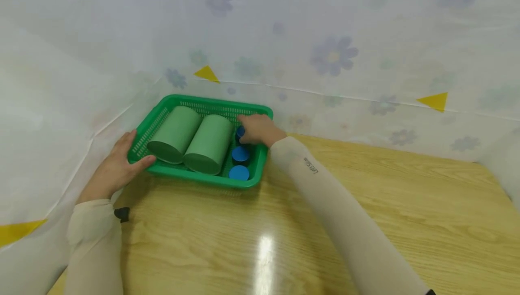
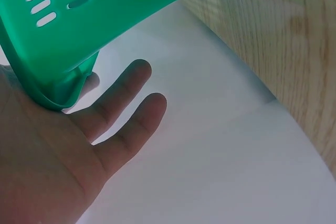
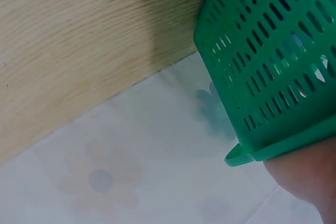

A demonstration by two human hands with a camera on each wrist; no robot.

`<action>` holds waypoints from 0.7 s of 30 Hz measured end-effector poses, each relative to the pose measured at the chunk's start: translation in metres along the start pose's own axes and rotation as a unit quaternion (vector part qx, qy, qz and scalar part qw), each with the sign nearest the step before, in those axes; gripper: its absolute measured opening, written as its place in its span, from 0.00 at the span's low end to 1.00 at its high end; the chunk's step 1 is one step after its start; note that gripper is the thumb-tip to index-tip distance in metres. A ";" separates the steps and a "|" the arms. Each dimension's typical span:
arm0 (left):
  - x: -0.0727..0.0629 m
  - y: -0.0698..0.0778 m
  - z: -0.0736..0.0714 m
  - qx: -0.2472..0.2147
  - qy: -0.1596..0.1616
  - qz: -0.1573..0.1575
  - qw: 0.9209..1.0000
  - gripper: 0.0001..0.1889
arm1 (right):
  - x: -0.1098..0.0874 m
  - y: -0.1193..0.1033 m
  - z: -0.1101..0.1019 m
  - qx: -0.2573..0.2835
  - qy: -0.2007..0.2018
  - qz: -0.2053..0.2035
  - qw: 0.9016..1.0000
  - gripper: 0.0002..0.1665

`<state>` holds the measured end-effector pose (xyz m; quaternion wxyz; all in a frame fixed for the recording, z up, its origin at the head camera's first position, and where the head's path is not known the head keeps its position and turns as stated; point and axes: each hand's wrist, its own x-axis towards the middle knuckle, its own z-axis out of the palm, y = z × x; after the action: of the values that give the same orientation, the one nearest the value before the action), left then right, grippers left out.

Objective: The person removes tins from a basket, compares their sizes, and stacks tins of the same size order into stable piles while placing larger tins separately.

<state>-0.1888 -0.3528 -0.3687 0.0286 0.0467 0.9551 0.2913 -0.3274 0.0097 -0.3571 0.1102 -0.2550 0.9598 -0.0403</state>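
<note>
A green plastic basket (image 1: 195, 177) stands on the table, with two light green cylinders (image 1: 209, 143) lying side by side in it. Along its right side is a row of small cylinders with blue tops, a front one (image 1: 239, 173), a middle one (image 1: 240, 154) and a rear one (image 1: 239, 136). My right hand (image 1: 260, 128) reaches over the right rim and grips the rear one between thumb and fingers. At the front left corner, my left hand (image 1: 115, 168) holds the basket, thumb over the front rim; in the left wrist view two fingers (image 2: 121, 93) stretch out beneath it.
Flower-patterned white sheeting (image 1: 333, 55) rises close behind the basket and on the left. Yellow triangles (image 1: 434, 101) mark the sheeting. The wood-grain table (image 1: 365, 173) extends to the right and toward me.
</note>
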 end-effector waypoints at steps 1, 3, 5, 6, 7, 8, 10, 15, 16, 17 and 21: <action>0.001 0.000 0.000 0.001 0.002 0.000 1.000 0.53 | -0.001 0.001 0.000 0.009 0.003 -0.001 1.000 0.47; 0.001 0.000 0.000 0.002 0.003 0.001 1.000 0.53 | -0.002 0.001 -0.001 0.028 0.010 -0.005 1.000 0.48; 0.001 0.000 0.000 0.002 0.002 0.002 1.000 0.53 | -0.003 0.002 -0.001 0.044 0.016 -0.010 0.999 0.47; 0.001 0.000 0.001 0.001 0.001 0.003 1.000 0.53 | -0.003 0.003 0.000 0.052 0.019 -0.013 0.998 0.47; 0.001 0.000 0.001 0.000 0.000 0.003 1.000 0.53 | -0.003 0.004 0.000 0.058 0.023 -0.016 0.998 0.46; 0.001 0.000 0.001 -0.001 -0.001 0.003 1.000 0.53 | -0.003 0.004 0.000 0.065 0.027 -0.019 0.997 0.45; 0.000 0.001 0.001 -0.001 0.000 0.004 1.000 0.53 | -0.005 0.006 0.000 0.088 0.039 -0.021 0.995 0.44; 0.001 0.001 0.000 -0.001 0.003 0.006 1.000 0.54 | -0.010 0.009 -0.001 0.167 0.092 -0.014 0.982 0.41; 0.001 0.001 0.000 -0.001 0.003 0.006 1.000 0.54 | -0.011 0.009 -0.001 0.181 0.103 -0.015 0.978 0.40; 0.002 0.001 0.000 -0.002 0.003 0.006 1.000 0.54 | -0.012 0.010 -0.001 0.195 0.115 -0.017 0.974 0.40; 0.001 0.001 -0.002 -0.001 0.001 0.004 1.000 0.54 | -0.017 0.010 -0.002 0.237 0.158 -0.029 0.958 0.40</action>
<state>-0.1897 -0.3527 -0.3668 0.0269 0.0503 0.9547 0.2922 -0.3180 0.0273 -0.3532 0.0134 -0.2399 0.9202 -0.3091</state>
